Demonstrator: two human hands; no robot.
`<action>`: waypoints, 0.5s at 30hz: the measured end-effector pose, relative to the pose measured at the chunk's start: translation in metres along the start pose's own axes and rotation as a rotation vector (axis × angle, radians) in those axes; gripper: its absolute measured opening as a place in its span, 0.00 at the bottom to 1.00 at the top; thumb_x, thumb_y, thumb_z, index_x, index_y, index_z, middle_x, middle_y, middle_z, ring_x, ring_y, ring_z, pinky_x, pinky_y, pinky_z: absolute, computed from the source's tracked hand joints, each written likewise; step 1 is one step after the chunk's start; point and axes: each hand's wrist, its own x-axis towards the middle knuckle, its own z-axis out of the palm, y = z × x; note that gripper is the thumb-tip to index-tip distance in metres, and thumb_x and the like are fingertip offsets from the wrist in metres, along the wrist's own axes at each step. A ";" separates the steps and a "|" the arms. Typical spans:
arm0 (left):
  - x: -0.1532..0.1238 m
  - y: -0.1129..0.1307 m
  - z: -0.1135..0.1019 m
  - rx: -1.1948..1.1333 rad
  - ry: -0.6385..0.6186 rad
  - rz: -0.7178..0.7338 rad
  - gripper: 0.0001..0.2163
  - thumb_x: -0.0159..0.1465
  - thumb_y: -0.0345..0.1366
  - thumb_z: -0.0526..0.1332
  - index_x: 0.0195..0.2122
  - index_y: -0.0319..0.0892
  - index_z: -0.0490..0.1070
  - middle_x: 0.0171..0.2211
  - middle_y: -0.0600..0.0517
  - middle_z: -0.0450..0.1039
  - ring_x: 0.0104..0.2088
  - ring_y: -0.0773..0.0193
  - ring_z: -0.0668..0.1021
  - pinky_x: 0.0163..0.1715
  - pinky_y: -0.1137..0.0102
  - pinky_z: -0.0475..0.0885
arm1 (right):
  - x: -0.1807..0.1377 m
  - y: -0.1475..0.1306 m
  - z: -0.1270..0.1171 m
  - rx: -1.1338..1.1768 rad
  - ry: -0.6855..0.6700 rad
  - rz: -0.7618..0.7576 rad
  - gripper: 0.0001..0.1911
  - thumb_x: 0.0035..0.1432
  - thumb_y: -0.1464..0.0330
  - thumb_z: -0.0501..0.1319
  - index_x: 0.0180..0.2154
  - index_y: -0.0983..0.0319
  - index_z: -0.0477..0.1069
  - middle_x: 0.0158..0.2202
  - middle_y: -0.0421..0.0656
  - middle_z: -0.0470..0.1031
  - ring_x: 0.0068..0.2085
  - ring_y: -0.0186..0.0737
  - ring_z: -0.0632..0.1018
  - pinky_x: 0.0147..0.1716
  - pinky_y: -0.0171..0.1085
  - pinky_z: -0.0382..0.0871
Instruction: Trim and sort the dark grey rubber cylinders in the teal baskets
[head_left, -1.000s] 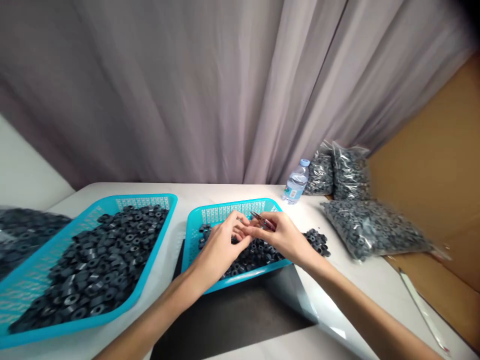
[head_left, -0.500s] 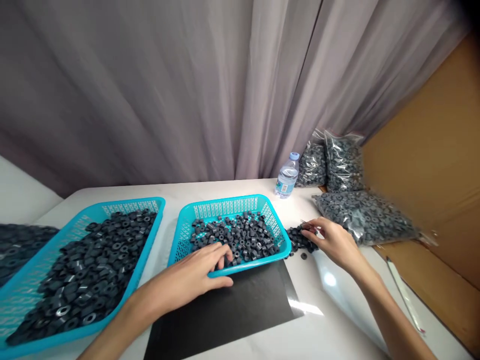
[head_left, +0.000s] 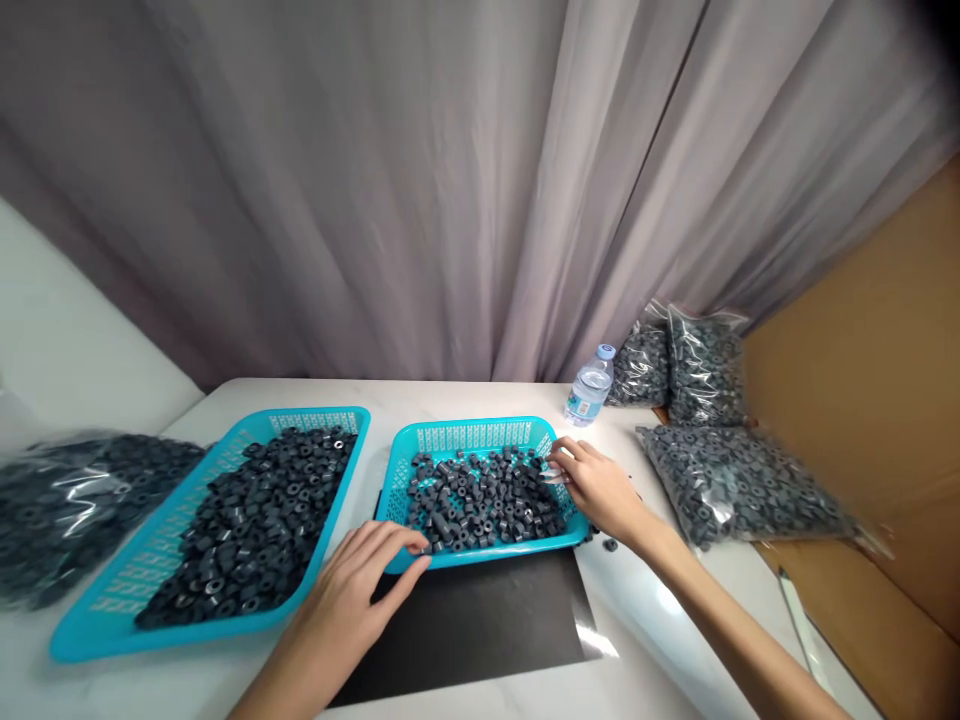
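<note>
A small blue basket (head_left: 480, 432) of small black ring-shaped parts (head_left: 480, 500) sits in the middle of the white table. My left hand (head_left: 352, 590) is at its front left corner, with fingers over the rim and thumb below it. My right hand (head_left: 600, 487) lies across the basket's right rim. Its fingers are curled together and point left over the parts. A thin pale tip shows at the fingertips, and I cannot make out what it is. A few loose parts (head_left: 609, 545) lie on the table under my right wrist.
A larger blue basket (head_left: 225, 632) full of bigger black rings stands to the left, with a clear bag of parts (head_left: 60, 500) beyond it. A black sheet (head_left: 480, 620) lies under the small basket's front. A water bottle (head_left: 591, 385), more bagged parts (head_left: 739, 480) and a cardboard wall (head_left: 862, 400) are on the right.
My right hand moved left from the loose pile beside the basket onto the basket's right rim. My left hand slid from inside the front rim to its front left corner. The view shifted.
</note>
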 end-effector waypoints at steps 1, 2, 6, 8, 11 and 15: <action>0.006 0.003 -0.002 -0.004 -0.049 -0.005 0.08 0.70 0.43 0.57 0.40 0.49 0.75 0.40 0.53 0.78 0.45 0.56 0.78 0.49 0.63 0.71 | 0.005 0.000 0.002 -0.006 -0.021 -0.030 0.16 0.68 0.73 0.49 0.48 0.61 0.74 0.57 0.49 0.71 0.51 0.47 0.73 0.42 0.40 0.68; 0.015 0.005 -0.004 -0.010 -0.097 -0.014 0.09 0.71 0.42 0.56 0.40 0.49 0.74 0.40 0.53 0.77 0.45 0.56 0.78 0.49 0.63 0.70 | 0.009 0.001 0.004 -0.004 -0.043 -0.049 0.16 0.67 0.75 0.50 0.48 0.61 0.74 0.58 0.49 0.71 0.52 0.48 0.71 0.44 0.41 0.69; 0.051 0.003 -0.011 -0.017 -0.196 -0.050 0.11 0.72 0.43 0.54 0.38 0.47 0.73 0.39 0.53 0.77 0.43 0.58 0.78 0.46 0.64 0.70 | 0.021 0.003 0.013 0.034 -0.084 -0.046 0.14 0.61 0.78 0.55 0.40 0.60 0.77 0.48 0.49 0.77 0.49 0.50 0.70 0.43 0.43 0.69; 0.063 -0.004 -0.010 -0.016 -0.193 -0.070 0.11 0.71 0.43 0.54 0.38 0.46 0.74 0.38 0.52 0.77 0.41 0.58 0.79 0.44 0.65 0.70 | 0.022 0.004 0.016 0.056 -0.083 -0.024 0.14 0.60 0.78 0.55 0.39 0.61 0.77 0.45 0.50 0.78 0.48 0.50 0.70 0.42 0.42 0.68; 0.069 -0.010 -0.004 -0.043 -0.114 -0.086 0.11 0.71 0.43 0.55 0.37 0.46 0.74 0.38 0.53 0.77 0.40 0.59 0.79 0.43 0.67 0.70 | 0.017 0.005 0.015 0.083 -0.068 0.007 0.15 0.61 0.78 0.53 0.41 0.62 0.76 0.44 0.51 0.77 0.47 0.49 0.70 0.43 0.42 0.68; 0.061 -0.002 0.010 -0.115 -0.002 -0.086 0.11 0.71 0.42 0.55 0.38 0.46 0.74 0.38 0.53 0.77 0.37 0.62 0.78 0.42 0.69 0.71 | 0.008 -0.001 0.010 0.241 0.026 0.045 0.16 0.64 0.75 0.52 0.46 0.60 0.76 0.46 0.48 0.78 0.48 0.47 0.71 0.46 0.42 0.68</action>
